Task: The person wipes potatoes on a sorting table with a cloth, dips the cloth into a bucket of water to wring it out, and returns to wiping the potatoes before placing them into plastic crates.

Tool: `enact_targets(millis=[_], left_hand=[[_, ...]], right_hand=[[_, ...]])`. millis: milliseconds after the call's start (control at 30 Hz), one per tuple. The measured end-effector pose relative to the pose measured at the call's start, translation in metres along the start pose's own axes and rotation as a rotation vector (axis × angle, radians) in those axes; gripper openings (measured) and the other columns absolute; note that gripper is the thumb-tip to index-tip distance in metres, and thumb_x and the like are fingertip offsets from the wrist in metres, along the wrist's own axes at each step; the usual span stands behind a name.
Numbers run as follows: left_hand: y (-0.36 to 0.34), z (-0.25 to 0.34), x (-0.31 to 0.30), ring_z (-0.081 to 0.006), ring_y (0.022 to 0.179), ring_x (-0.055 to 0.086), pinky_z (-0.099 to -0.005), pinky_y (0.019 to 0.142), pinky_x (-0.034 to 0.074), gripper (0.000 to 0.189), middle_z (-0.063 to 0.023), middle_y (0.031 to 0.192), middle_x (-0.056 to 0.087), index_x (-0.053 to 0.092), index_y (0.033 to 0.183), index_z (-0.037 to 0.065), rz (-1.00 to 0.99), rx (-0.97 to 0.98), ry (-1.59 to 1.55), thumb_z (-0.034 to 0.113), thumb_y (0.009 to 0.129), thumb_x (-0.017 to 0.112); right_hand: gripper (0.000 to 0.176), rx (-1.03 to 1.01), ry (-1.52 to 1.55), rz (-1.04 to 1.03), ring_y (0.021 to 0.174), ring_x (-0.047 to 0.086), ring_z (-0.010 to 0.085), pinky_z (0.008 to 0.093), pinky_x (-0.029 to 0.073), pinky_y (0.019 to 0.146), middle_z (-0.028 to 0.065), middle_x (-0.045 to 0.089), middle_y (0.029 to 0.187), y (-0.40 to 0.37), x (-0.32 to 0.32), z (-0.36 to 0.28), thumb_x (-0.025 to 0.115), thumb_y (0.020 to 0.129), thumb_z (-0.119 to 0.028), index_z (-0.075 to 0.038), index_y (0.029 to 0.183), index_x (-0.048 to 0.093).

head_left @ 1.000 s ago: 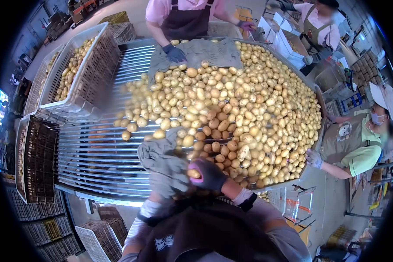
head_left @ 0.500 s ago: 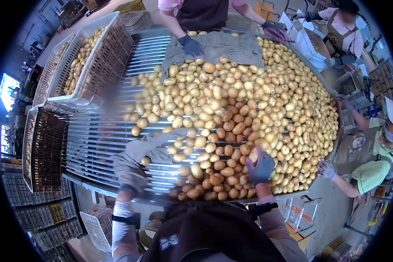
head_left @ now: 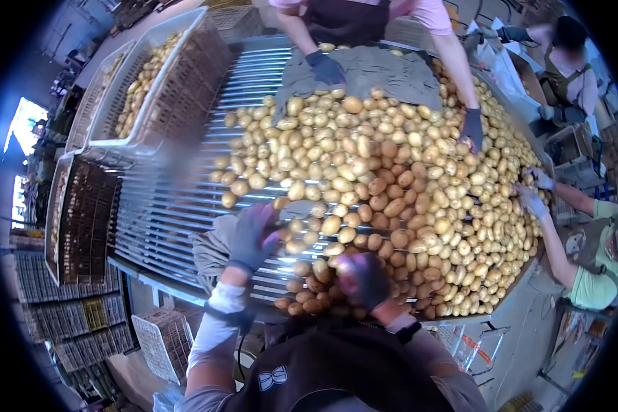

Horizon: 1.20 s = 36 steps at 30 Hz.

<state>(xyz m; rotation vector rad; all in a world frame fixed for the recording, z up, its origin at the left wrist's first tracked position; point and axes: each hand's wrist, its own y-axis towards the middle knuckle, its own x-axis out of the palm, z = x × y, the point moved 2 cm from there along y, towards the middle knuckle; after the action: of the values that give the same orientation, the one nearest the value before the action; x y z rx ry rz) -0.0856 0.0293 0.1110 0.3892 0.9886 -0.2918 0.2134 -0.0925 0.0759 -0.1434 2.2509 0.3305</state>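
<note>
Where the right grip (head_left: 364,278) hangs blurred, potatoes (head_left: 395,206) lie directly beneath.

At the roller table (head_left: 172,206), our gloved left hand (head_left: 254,237) rests with spread fingers where a grey cloth (head_left: 209,250) meets the heap of potatoes (head_left: 364,165). Our right hand (head_left: 364,278), blurred, lies on potatoes at the near edge. Opposite, a co-worker's gloved hand (head_left: 325,69) lies on a second grey cloth (head_left: 391,69). A crate (head_left: 192,69) of potatoes stands far left.

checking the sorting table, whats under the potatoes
Metal roller bars show beside the potatoes, and a grey cloth pokes out near the left hand. Beneath the heap's middle is covered.
</note>
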Motion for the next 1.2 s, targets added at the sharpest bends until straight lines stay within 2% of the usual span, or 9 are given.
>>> enact_targets(millis=[200, 267, 333, 400, 467, 533, 600, 833, 1200], left_hand=[[-0.021, -0.048, 0.076, -0.0425, 0.113, 0.06, -0.054, 0.11, 0.043, 0.023, -0.0172, 0.104, 0.067, 0.072, 0.112, 0.01, -0.013, -0.013, 0.225, 0.027, 0.098, 0.064], [-0.043, -0.055, 0.054, -0.0436, 0.107, 0.063, -0.0517, 0.099, 0.048, 0.024, -0.0189, 0.11, 0.069, 0.071, 0.115, 0.008, 0.079, -0.127, 0.212, 0.025, 0.099, 0.065], [-0.074, -0.091, 0.035, -0.0233, 0.089, 0.067, -0.0362, 0.081, 0.054, 0.023, -0.0125, 0.101, 0.071, 0.068, 0.115, 0.002, 0.467, -0.415, -0.106, 0.021, 0.104, 0.067], [-0.099, -0.13, -0.003, -0.0114, 0.088, 0.062, -0.0276, 0.081, 0.052, 0.027, -0.0034, 0.101, 0.069, 0.065, 0.124, 0.002, 0.604, -0.771, -0.331, 0.018, 0.103, 0.069], [-0.146, -0.178, -0.01, -0.0236, 0.118, 0.059, -0.0371, 0.103, 0.048, 0.053, -0.0131, 0.131, 0.061, 0.05, 0.148, 0.003, 0.809, -0.67, -0.26, 0.019, 0.101, 0.069], [-0.125, -0.105, -0.044, -0.0343, 0.135, 0.049, -0.046, 0.115, 0.04, 0.063, -0.0205, 0.147, 0.052, 0.046, 0.152, 0.003, 0.656, -0.611, 0.211, 0.021, 0.097, 0.072], [-0.135, -0.083, -0.039, -0.04, 0.141, 0.046, -0.0529, 0.119, 0.034, 0.069, -0.0231, 0.151, 0.051, 0.048, 0.151, 0.003, 0.494, -0.397, 0.231, 0.026, 0.093, 0.077], [-0.141, 0.019, 0.055, -0.0515, 0.146, 0.036, -0.0632, 0.12, 0.031, 0.096, -0.0272, 0.157, 0.039, 0.046, 0.156, 0.021, -0.515, 0.219, -0.028, 0.05, 0.075, 0.088], [-0.095, 0.033, 0.103, -0.0482, 0.15, 0.032, -0.0645, 0.122, 0.022, 0.093, -0.0222, 0.162, 0.035, 0.043, 0.159, 0.024, -0.313, 0.188, 0.088, 0.057, 0.08, 0.08]], right_hand=[[0.028, 0.106, -0.066, -0.039, 0.082, 0.063, 0.0358, 0.0503, 0.05, 0.072, 0.0104, 0.064, 0.089, -0.009, -0.021, 0.114, 0.078, 0.082, -0.029, -0.015, 0.105, 0.069], [0.028, 0.167, -0.201, 0.039, 0.08, 0.062, 0.0366, 0.0513, 0.049, 0.071, 0.0128, 0.064, 0.086, -0.009, -0.053, 0.151, 0.079, 0.084, -0.035, -0.013, 0.097, 0.069], [0.03, 0.182, -0.243, 0.164, 0.081, 0.062, 0.0373, 0.0518, 0.049, 0.071, 0.0144, 0.064, 0.087, -0.006, -0.07, 0.177, 0.08, 0.084, -0.037, -0.012, 0.097, 0.069], [0.031, 0.261, -0.398, 0.377, 0.084, 0.065, 0.0388, 0.0522, 0.051, 0.074, 0.0147, 0.067, 0.093, 0.007, -0.085, 0.194, 0.081, 0.084, -0.037, -0.012, 0.1, 0.072], [0.028, 0.353, -0.318, 0.483, 0.085, 0.066, 0.0389, 0.0519, 0.052, 0.076, 0.0143, 0.068, 0.093, 0.025, -0.084, 0.199, 0.08, 0.085, -0.034, -0.013, 0.103, 0.072], [0.027, 0.448, -0.228, 0.592, 0.087, 0.067, 0.0391, 0.0516, 0.054, 0.079, 0.0139, 0.068, 0.094, 0.044, -0.078, 0.194, 0.079, 0.086, -0.03, -0.014, 0.106, 0.072], [0.03, 0.045, -0.242, 0.287, 0.102, 0.066, 0.0387, 0.0497, 0.055, 0.087, 0.0158, 0.067, 0.114, 0.058, -0.062, 0.164, 0.076, 0.087, -0.022, -0.015, 0.115, 0.07], [0.049, 0.387, -0.457, -0.283, 0.126, 0.054, 0.0392, 0.0482, 0.057, 0.09, 0.0182, 0.05, 0.139, 0.063, -0.05, 0.127, 0.074, 0.086, -0.017, -0.019, 0.132, 0.06], [0.054, 0.311, -0.455, 0.107, 0.116, 0.062, 0.0374, 0.0489, 0.055, 0.091, 0.0128, 0.062, 0.129, -0.007, -0.02, 0.113, 0.074, 0.091, -0.032, -0.016, 0.14, 0.058]])
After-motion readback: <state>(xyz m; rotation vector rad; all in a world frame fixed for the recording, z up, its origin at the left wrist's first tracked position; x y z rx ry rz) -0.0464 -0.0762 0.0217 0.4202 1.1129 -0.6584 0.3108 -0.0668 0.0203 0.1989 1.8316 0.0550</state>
